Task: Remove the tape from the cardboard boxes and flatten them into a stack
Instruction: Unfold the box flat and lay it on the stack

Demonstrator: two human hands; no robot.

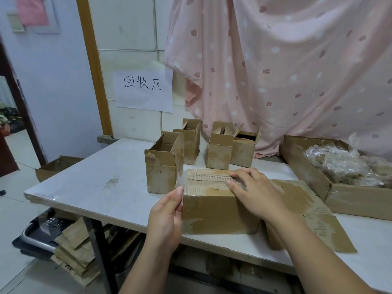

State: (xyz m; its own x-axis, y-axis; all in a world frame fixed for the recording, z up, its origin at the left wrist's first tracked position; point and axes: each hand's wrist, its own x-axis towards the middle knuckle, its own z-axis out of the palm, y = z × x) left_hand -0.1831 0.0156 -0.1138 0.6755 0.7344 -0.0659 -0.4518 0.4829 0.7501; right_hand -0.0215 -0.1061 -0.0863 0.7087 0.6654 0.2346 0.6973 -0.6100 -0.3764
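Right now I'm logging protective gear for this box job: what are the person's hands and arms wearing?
Nothing that shows. The left hand and right hand are bare, with no gloves, rings, watch or bracelet visible. Both forearms are uncovered up to the bottom edge of the picture, so no sleeve appears. The fingernails look short and unpainted.

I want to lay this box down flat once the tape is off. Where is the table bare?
The left part of the table is bare, from its left edge to the nearest upright box. The right is crowded: flattened cardboard and a big tray box of crumpled tape. Four open boxes fill the back middle.
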